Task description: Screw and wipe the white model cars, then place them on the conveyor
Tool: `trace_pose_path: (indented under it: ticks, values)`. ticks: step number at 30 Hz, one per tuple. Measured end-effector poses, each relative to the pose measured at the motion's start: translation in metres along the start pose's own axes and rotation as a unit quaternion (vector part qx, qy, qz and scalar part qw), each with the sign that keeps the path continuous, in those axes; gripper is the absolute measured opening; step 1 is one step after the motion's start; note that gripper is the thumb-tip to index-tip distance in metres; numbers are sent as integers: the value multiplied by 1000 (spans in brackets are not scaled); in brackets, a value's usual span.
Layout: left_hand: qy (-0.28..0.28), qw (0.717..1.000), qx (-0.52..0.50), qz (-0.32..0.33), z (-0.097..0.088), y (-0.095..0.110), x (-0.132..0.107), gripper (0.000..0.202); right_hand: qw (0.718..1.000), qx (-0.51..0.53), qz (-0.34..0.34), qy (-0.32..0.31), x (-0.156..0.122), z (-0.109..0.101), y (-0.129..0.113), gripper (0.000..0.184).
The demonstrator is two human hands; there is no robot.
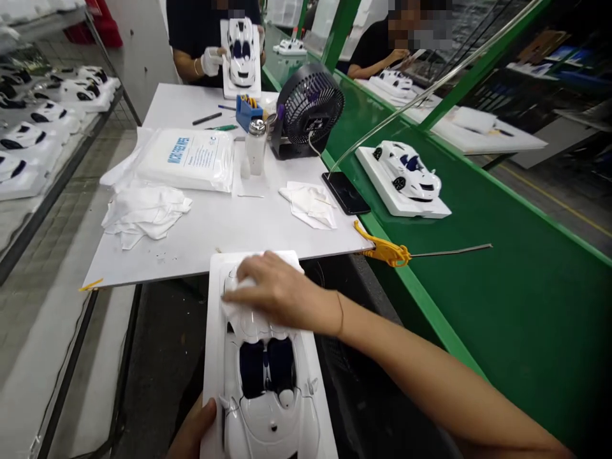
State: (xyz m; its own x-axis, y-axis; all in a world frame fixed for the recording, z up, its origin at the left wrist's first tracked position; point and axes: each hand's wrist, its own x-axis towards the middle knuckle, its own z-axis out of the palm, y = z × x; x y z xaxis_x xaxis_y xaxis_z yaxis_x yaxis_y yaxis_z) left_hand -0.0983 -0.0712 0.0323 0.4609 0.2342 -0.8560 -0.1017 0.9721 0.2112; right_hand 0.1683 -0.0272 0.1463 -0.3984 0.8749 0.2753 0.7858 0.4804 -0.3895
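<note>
right hand [282, 293] clasping cloth [234, 307] on far end of model car [270, 417] | car on tray [213, 382], long axis pointing away from person, just off bench [205, 236] edge | left hand [194, 428] at tray's near edge, grip unclear

The person is wearing a thin dark bracelet [340, 313] at the wrist of the right hand [277, 296]. The left hand [194, 428] and the right forearm [430, 376] are showing bare.
</note>
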Motion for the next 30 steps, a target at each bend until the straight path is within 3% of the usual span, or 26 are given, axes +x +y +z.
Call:
trace_pose_path:
  ticks: [4,8,11,15,18,20,23,25,27,29,30]
  values:
    - [-6,999,-39,-25,10,-4,-8,78,997,-40,61,32,10,7,14,38]
    - [23,999,-36,-21,17,-5,-14,85,995,-55,-27,-79,11,0,-14,32]
    - [-3,998,-70,-1,24,-3,-19,88,988,-57,-66,-130,17,-3,-22,30]
    - [-72,992,-106,2,33,2,-27,93,994,-80,59,-37,21,-8,20,38]
    - [-120,989,-81,33,38,5,-35,98,988,-9,150,32,7,-22,54,33]
    - [-138,988,-53,54,41,5,-40,96,977,43,183,102,-7,-34,56,30]
    - [-130,988,13,85,44,5,-47,88,965,71,181,177,-25,-50,22,26]
    - [-121,985,69,100,45,4,-49,82,981,74,118,135,-31,-53,-14,29]
    - [-124,977,121,123,47,4,-51,74,999,24,31,10,-34,-50,-47,33]
    - [-137,967,145,156,50,3,-51,68,993,-73,-21,-87,-34,-45,-63,31]
    - [-146,965,144,166,52,3,-52,66,988,-117,-29,-102,-34,-44,-64,30]
